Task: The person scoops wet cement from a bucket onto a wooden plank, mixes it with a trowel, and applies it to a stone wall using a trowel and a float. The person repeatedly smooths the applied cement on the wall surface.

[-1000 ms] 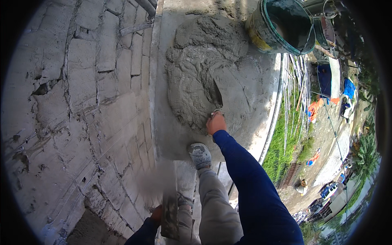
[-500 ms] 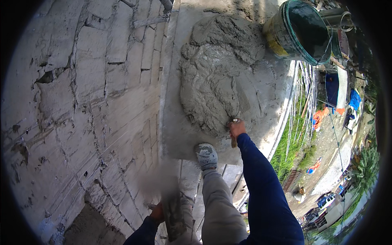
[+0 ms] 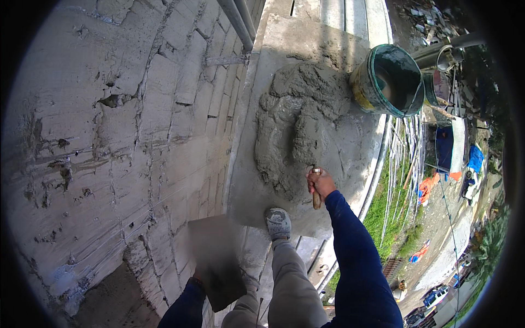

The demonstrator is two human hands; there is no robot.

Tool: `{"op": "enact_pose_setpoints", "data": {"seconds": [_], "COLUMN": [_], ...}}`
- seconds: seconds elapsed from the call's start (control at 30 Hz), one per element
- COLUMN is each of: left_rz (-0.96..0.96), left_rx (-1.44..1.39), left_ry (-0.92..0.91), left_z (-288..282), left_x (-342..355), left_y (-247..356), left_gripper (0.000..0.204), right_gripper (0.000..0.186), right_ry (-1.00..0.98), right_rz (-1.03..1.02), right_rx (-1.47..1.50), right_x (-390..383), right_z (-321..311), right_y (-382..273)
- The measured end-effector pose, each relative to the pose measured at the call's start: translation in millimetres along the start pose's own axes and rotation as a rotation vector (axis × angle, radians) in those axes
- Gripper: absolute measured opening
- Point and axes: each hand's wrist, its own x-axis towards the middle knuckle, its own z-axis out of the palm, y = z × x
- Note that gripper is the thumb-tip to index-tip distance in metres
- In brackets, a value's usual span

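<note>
My right hand [image 3: 320, 183] is closed round the wooden handle of a trowel [image 3: 317, 201]. The trowel's blade is hidden under a clump of wet grey mortar [image 3: 307, 136] within the larger mortar heap [image 3: 276, 139]. A hollow shows in the heap just left of that clump. At the lower left, a flat grey mortar board [image 3: 216, 257] is held up beside the block wall, its upper part blurred. My left hand [image 3: 197, 275] grips it from behind, and the board covers nearly all of the fingers.
A block wall [image 3: 109, 164] fills the left side. Past the heap stands a green-rimmed bucket [image 3: 377, 82] holding some liquid. My shoe [image 3: 278, 223] is on the mortar-smeared platform [image 3: 249, 197], whose right edge [image 3: 377, 153] drops to grass and ground far below.
The trowel has scooped into the heap, leaving a hollow and a mortar clump over its blade. The mortar board has turned its flat face into view. The whole view has shifted.
</note>
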Motion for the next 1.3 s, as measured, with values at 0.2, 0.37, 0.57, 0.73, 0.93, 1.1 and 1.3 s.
{"op": "enact_pose_setpoints", "data": {"seconds": [0.2,0.37,0.57,0.73,0.93,1.1,1.3], "left_rz": [0.124,0.276,0.373,0.441,0.567,0.699,0.858], "left_rx": [-0.233,-0.451,-0.718,-0.883,-1.173,-1.495,-1.841], "left_ry": [-0.070,-0.259,-0.305,-0.332,-0.276,-0.132,0.072], "left_z": [20,88,107,98,54,11,-8], "left_x": [20,27,-49,-121,-200,-247,-267], "left_y": [121,261,262,204,97,-9,-106], "left_gripper": [0.043,0.042,0.041,0.041,0.040,0.040,0.039], "right_gripper": [0.014,0.018,0.026,0.025,0.014,0.009,0.015], "right_ry": [-0.066,-0.073,-0.183,-0.445,-0.616,-0.829,-0.941], "right_rz": [-0.090,-0.238,-0.598,-0.434,-0.613,-0.975,-1.027], "right_rx": [-0.304,-0.318,-0.781,-0.693,-0.941,-1.709,-2.093], "right_x": [-162,-344,-478,-571,-617,-607,-581], "right_z": [70,166,254,286,312,318,342], "right_y": [-87,-150,-115,-80,-90,-118,-132]}}
